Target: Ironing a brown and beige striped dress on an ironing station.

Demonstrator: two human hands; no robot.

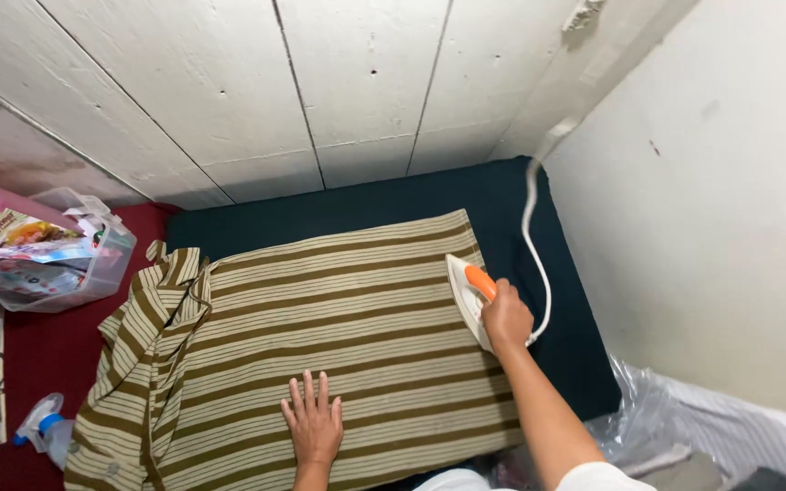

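A tan shirt with olive-brown stripes (320,336) lies spread flat on a dark blue cloth (384,200). My left hand (313,420) rests palm down on the shirt near its front edge, fingers apart. My right hand (506,318) grips the orange handle of a white iron (468,293), which sits on the shirt's right edge. The iron's white cord (533,218) runs up along the right wall.
A clear plastic tub (56,259) with packets and a pink bottle stands at the left on a red mat (47,355). A spray bottle (43,432) lies at lower left. Clear plastic wrap (684,418) sits at lower right. White walls close in behind and at right.
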